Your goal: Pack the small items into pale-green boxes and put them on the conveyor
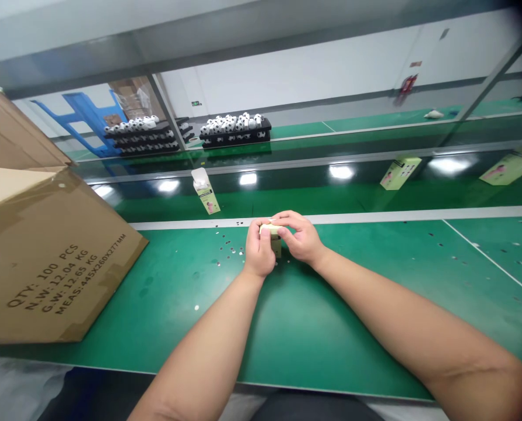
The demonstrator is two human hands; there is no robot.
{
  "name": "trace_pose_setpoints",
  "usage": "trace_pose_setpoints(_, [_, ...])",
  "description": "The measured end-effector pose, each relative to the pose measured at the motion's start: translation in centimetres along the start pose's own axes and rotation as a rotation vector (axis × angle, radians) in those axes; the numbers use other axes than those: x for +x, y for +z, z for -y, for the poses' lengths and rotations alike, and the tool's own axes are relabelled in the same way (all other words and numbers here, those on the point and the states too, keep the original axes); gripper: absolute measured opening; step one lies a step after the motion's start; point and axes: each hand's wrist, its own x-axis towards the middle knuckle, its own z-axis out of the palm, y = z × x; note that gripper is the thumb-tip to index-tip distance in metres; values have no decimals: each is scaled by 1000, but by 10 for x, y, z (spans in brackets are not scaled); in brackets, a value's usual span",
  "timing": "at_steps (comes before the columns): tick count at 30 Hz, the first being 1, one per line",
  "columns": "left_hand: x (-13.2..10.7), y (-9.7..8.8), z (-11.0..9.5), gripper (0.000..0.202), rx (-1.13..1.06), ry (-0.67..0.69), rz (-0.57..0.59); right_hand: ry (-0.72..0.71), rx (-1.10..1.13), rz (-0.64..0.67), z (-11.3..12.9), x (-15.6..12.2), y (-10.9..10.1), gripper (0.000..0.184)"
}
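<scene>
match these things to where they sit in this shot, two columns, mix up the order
Things
1. small box
2. brown cardboard carton
3. pink-printed box
4. black trays of black-and-white balls

Places
A. on the far green belt
B. farthest back, beyond that belt
C. between the left hand and right hand
D. left side of the near green bench

Pairs: 1-C, 2-D, 3-A, 4-B
</scene>
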Motion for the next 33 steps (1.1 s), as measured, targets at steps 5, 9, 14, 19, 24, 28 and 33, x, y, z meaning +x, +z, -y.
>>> trace_pose_setpoints(5, [1,1,0,31,-19,20,-3,27,-10,1,4,1,0,17])
trace_pose_setpoints(9, [2,2,1,33,-54,-7,-21,41,-29,-6,9,2,0,17])
trace_pose_setpoints(14, [0,0,5,29,-196,-89,23,47,-12,1,9,0,4,16])
trace_pose_setpoints(19, [1,1,3,30,-158,-92,-9,92,68,-23,7,-3,8,20])
trace_pose_setpoints(24, [2,1,3,18,-158,-106,-25,127,104,-17,6,-3,11,14])
trace_pose_setpoints(28, [2,0,3,13,-224,-138,-9,130,128,4,6,-4,13,10])
trace_pose_setpoints(33, [3,1,4,16,-258,-143,-17,182,182,31,3,-3,13,14])
